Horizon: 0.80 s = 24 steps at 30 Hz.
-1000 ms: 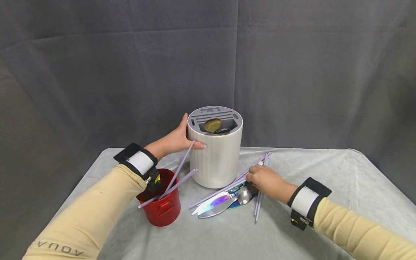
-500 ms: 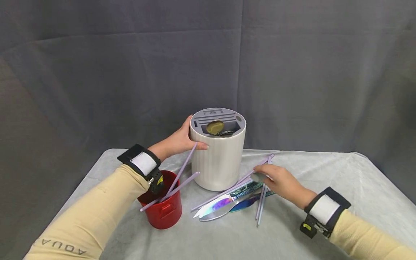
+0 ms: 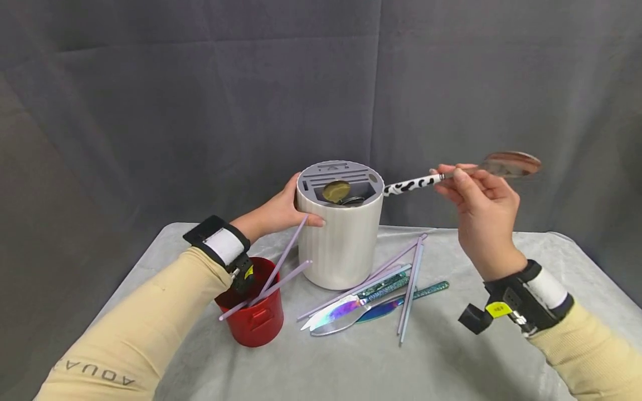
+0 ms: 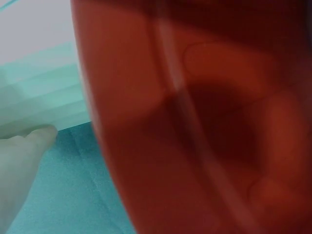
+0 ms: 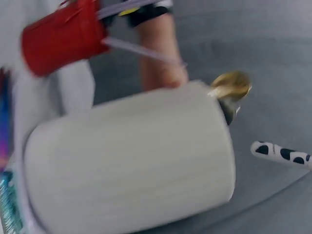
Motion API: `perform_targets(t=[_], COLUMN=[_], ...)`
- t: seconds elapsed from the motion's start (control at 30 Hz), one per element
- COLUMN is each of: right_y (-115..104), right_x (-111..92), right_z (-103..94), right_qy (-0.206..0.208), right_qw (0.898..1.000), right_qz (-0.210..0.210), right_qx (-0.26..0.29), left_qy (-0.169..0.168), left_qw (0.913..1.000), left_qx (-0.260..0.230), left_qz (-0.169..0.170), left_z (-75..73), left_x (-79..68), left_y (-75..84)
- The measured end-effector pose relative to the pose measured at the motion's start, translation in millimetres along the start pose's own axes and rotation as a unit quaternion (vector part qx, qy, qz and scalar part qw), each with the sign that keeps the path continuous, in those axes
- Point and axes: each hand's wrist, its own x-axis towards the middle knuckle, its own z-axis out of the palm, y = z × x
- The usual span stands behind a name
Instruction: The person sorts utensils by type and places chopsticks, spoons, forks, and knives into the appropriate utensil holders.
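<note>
- Sleeves (image 3: 130,323): two, pale yellow, the left one lettered.
- Wrist straps (image 3: 223,245): two, black and white, one per arm.
- Red pot (image 3: 258,328): one, upright on the grey-covered table (image 3: 341,367).
- Pot chopsticks (image 3: 284,256): two, purple, both slanting past the rim.
- Knives (image 3: 341,313): at least three, overlapping on the table, one blade iridescent.
- Loose chopsticks (image 3: 411,289): at least four, purple and pale blue, some crossing the knives; exact count unclear.
- Right hand (image 3: 481,214): one, raised, thumb and fingers pinching the spotted spoon near its neck.
- Spotted spoon (image 3: 413,185): one, in the air, bowl to the right, handle end near the holder's rim.
- White holder (image 3: 341,245): one, upright, containing one gold spoon (image 3: 336,191) and at least one dark utensil (image 3: 353,200).
- Left hand (image 3: 276,214): one, gripping the holder's left side, thumb in front, other fingers mostly hidden.
- Curtain (image 3: 210,122): grey, behind everything.
</note>
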Motion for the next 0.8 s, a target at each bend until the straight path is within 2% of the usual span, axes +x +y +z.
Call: perform_targets(t=[0.1, 0.17, 0.27, 0.33, 0.4, 0.5, 0.6, 0.8], right_y=[2, 8, 21, 30, 37, 45, 51, 63], right_x=[11, 16, 21, 22, 21, 20, 19, 21], right_z=[17.9, 28.5, 40.9, 47.4, 51.9, 56.8, 59.2, 56.8], right_qy=[0.027, 0.031, 0.015, 0.003, -0.014, -0.042, -0.079, -0.159], right_qw=[0.999, 0.999, 1.000, 0.999, 0.997, 0.992, 0.980, 0.937], right_qz=[0.003, -0.004, -0.021, -0.016, -0.002, 0.044, 0.087, 0.164], right_qx=[0.034, 0.043, -0.010, -0.043, -0.071, -0.107, -0.162, -0.265], left_qy=[-0.003, -0.003, -0.003, -0.003, -0.003, -0.008, -0.012, -0.024], left_qw=[1.0000, 1.0000, 0.9999, 0.9998, 0.9996, 0.9996, 0.9998, 0.9993], left_qx=[0.000, 0.000, 0.000, 0.003, 0.011, 0.018, 0.018, -0.003], left_qz=[-0.007, -0.007, -0.011, -0.017, -0.027, -0.019, 0.003, 0.027], left_z=[-0.7, -1.0, -1.0, -0.8, -0.8, -1.4, -1.6, 0.5], left_x=[0.3, 0.3, -0.2, -1.0, -1.6, -0.5, 1.9, 5.9], left_y=[0.5, 0.8, 1.5, 1.7, 1.7, 2.2, 3.5, 5.4])
